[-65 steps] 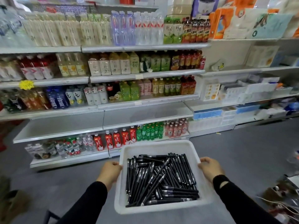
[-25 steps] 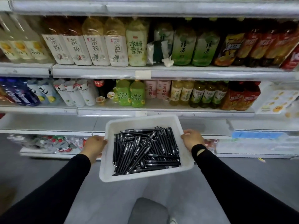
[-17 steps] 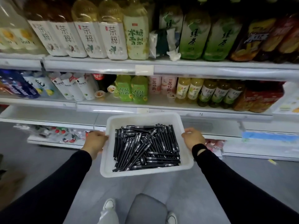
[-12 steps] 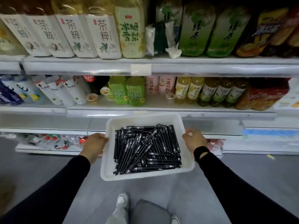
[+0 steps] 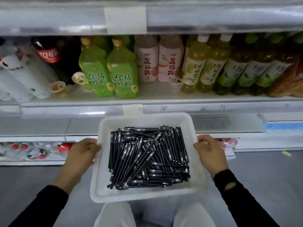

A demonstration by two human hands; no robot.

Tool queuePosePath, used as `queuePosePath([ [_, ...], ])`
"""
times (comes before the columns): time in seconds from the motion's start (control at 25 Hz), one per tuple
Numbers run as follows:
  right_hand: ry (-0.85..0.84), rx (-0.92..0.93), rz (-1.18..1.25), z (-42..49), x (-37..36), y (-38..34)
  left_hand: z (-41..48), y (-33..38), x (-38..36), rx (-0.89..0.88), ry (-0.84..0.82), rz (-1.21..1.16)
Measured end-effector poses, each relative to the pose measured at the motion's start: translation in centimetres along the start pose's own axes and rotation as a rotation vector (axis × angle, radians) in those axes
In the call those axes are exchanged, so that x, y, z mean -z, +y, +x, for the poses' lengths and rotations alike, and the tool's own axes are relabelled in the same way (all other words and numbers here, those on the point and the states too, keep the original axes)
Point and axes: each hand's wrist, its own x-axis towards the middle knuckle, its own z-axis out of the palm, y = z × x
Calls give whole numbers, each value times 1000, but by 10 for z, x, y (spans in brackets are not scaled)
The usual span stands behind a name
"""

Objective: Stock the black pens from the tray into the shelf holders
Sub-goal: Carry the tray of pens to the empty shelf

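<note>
Looks like carry step: left hand (image 5: 82, 154) at 9 o'clock, right hand (image 5: 210, 153) at 3, both gripping tray (image 5: 142, 196) rim; pens (image 5: 147, 154) untouched (holders not visible). Next, probably: park tray, free a hand.

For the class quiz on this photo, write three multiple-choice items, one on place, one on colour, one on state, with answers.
1. Where is the white tray? A on the floor; B between the left hand and right hand; C on the top shelf.
2. What colour are the pens? A black; B red; C green.
3. What are the hands doing? A hanging empty; B lifting pens; C holding the tray's sides.
Answers: 1 B, a hand flanks each side. 2 A, dark barrels fill the tray. 3 C, each hand clasps a rim.
</note>
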Motion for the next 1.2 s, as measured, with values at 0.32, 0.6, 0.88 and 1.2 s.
queuePosePath([
  [0.32,7,36,55,30,-43,61,42,-78,-27,-149,8,-102],
  [0.6,104,103,87,89,-80,127,105,-134,-67,-195,-41,-218],
  [0.88,134,236,208,102,-79,136,117,-145,-98,-239,-27,-242],
  [1.2,143,316,218,81,-81,149,79,-140,-88,-260,20,-190],
])
